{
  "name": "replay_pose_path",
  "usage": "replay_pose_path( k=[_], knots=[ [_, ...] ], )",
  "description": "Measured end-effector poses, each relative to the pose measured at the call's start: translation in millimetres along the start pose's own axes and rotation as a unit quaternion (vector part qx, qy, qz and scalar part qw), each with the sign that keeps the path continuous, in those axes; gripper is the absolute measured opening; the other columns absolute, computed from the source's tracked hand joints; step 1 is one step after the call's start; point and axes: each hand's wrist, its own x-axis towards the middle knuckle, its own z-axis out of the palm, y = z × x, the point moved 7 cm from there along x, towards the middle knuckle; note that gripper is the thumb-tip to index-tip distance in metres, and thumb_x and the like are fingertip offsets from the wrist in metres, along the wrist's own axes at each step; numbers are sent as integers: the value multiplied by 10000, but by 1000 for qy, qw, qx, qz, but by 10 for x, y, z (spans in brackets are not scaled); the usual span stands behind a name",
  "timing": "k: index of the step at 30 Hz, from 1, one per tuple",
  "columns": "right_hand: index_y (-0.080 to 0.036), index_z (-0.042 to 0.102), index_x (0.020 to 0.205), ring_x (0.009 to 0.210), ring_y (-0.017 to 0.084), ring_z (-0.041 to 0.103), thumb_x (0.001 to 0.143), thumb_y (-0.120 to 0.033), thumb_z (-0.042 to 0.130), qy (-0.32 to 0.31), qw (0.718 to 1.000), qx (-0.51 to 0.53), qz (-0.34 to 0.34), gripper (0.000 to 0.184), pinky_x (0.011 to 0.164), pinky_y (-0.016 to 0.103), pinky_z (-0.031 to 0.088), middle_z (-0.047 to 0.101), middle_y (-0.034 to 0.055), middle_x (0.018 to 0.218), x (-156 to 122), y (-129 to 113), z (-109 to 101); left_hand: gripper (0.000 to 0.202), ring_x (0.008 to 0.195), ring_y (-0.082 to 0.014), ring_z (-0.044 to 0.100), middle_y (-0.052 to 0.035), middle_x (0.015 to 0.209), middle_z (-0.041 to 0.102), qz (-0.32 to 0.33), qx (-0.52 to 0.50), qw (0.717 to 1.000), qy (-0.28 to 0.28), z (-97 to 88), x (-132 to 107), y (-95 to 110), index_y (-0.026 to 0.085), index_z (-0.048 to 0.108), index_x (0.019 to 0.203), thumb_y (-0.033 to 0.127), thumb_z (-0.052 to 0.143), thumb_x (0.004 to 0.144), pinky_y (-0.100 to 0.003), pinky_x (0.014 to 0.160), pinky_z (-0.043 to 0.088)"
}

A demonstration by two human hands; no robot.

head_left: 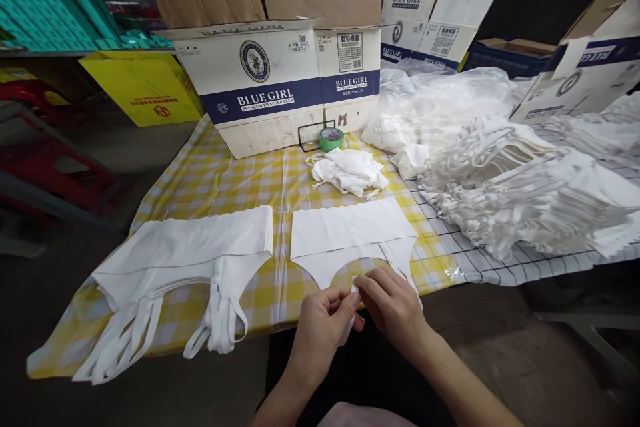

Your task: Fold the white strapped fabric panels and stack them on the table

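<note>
Head view: the left hand [324,320] and right hand [393,303] meet at the table's near edge, both pinching what looks like one strap end [355,285] of the white garment [350,230], which lies flat just beyond them, long axis left-to-right.

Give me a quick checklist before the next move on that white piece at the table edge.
1. Both hands on the strap end: left hand and right hand pinch it together: ok.
2. White garment piece lies flat on the yellow checked cloth: ok.
3. Strap free of twists: hidden by fingers: cannot tell.
4. Finished stack to the left lies apart from the piece: ok.
5. Green tape roll and small crumpled pile lie apart from the piece: ok.
</note>
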Motion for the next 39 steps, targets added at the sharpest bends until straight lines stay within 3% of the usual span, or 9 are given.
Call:
replay_pose_path(
  k=[3, 6, 9, 13, 18, 21, 27, 32, 39],
  knots=[
    [-191, 567, 918, 710, 174, 511, 886, -193, 433, -5, 999, 22, 25, 137, 635, 289, 392, 567, 54, 777, 34, 54, 63, 354, 597, -148, 594, -14, 606, 639, 36, 53, 998, 0, -65, 98, -12, 168, 633, 730, 451, 457, 849, -228, 573, 434],
    [-196, 541, 894, 693, 161, 527, 877, -163, 393, 4, 984, 127, 124, 153, 621, 276, 413, 568, 44, 781, 70, 235, 129, 231, 781, -171, 600, -12, 791, 653, 137, 187, 970, 71, -314, 325, 27, 204, 642, 858, 382, 496, 843, -273, 733, 453],
    [-200, 499, 820, 579, 128, 531, 858, -227, 437, -25, 908, 326, 262, 77, 533, 247, 421, 570, 15, 735, 96, 450, 318, 213, 948, -197, 545, -32, 988, 604, 220, 371, 895, 113, -506, 621, 37, 214, 599, 1012, 262, 566, 807, -347, 877, 413],
    [-187, 474, 796, 493, 96, 522, 773, -300, 566, -60, 770, 527, 356, 148, 463, 217, 398, 627, 21, 757, 173, 586, 588, 155, 924, -183, 523, -40, 989, 565, 275, 520, 809, 21, -484, 952, -41, 183, 582, 957, 208, 573, 804, -316, 824, 439],
    [-169, 516, 789, 511, 89, 526, 692, -269, 609, -85, 737, 553, 379, 167, 464, 200, 381, 639, 23, 781, 296, 700, 782, 141, 842, -187, 515, -56, 853, 564, 316, 607, 729, -21, -397, 1079, -82, 156, 583, 787, 161, 463, 862, -307, 721, 439],
    [-166, 547, 746, 504, 75, 464, 671, -243, 621, -87, 768, 516, 368, 131, 469, 192, 357, 567, -26, 661, 396, 756, 824, 160, 844, -182, 506, -53, 838, 567, 320, 579, 750, -16, -419, 1121, -70, 154, 608, 800, 137, 459, 855, -301, 731, 432],
    [-174, 611, 779, 620, 139, 513, 697, -328, 613, -96, 850, 397, 332, 174, 566, 251, 411, 585, -3, 674, 591, 918, 898, 135, 882, -174, 493, -26, 821, 583, 264, 415, 871, -8, -586, 1278, -87, 200, 683, 819, 243, 556, 808, -257, 742, 427],
    [-174, 639, 756, 672, 159, 538, 680, -266, 579, -118, 900, 307, 287, 133, 609, 258, 411, 625, 16, 703, 740, 985, 969, 148, 871, -177, 512, -30, 790, 597, 242, 370, 897, -9, -636, 1390, -143, 198, 696, 777, 279, 573, 770, -242, 694, 414],
    [-178, 635, 758, 720, 169, 563, 638, -201, 533, -159, 905, 286, 271, 159, 667, 263, 424, 650, 18, 743, 821, 1012, 1079, 281, 832, -192, 547, -46, 717, 625, 211, 348, 913, -16, -673, 1494, -215, 175, 671, 678, 437, 584, 725, -234, 618, 382]
  ],
)
